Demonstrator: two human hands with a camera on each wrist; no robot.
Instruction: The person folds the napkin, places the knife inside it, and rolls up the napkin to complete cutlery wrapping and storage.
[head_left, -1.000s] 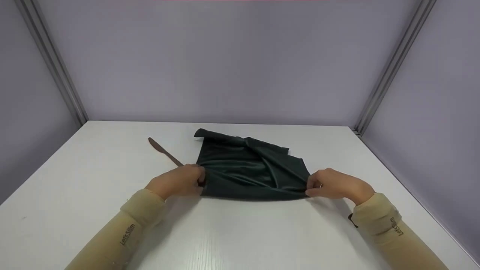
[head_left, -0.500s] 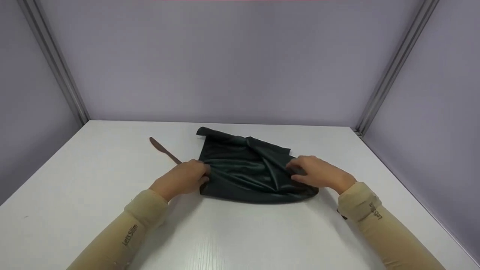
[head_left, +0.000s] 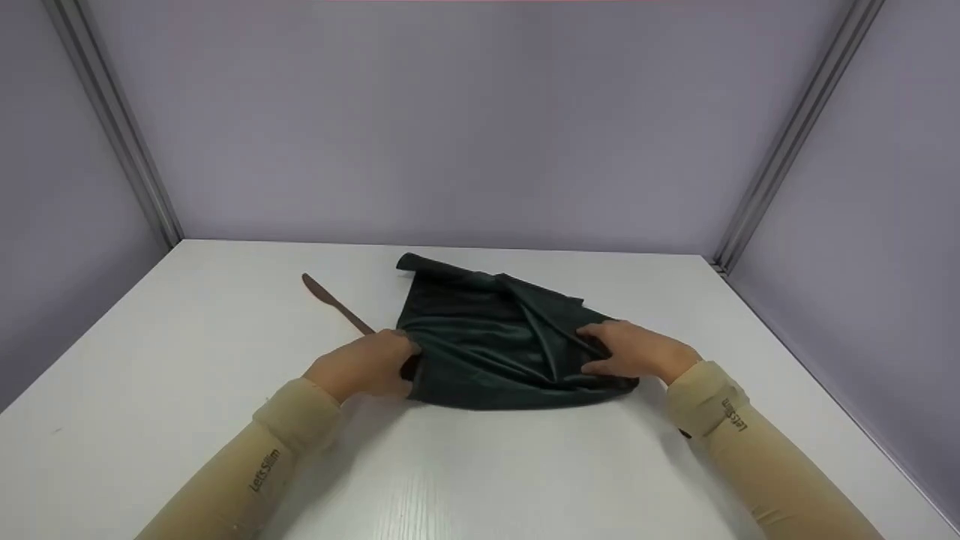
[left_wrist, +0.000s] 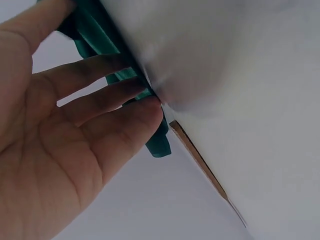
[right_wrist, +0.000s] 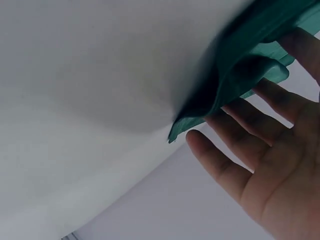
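Head view: I log a cloth (head_left: 495,341) crumpled mid-counter (head_left: 480,465); left hand (head_left: 364,365) at its left edge, right hand (head_left: 634,351) resting on its right side; knife (head_left: 337,304) just left.
Left wrist: fingers (left_wrist: 95,80) spread, tips on cloth, possibly pinching.
Right wrist: fingers (right_wrist: 250,122) spread, touching cloth.

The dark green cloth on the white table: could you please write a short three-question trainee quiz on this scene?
1. True or false: the right hand rests on top of the dark green cloth.
2. Which hand is nearest the brown knife? A left, B right.
3. Fill in: the left hand touches the cloth's ___ edge.

Key: 1 true; 2 A; 3 left.
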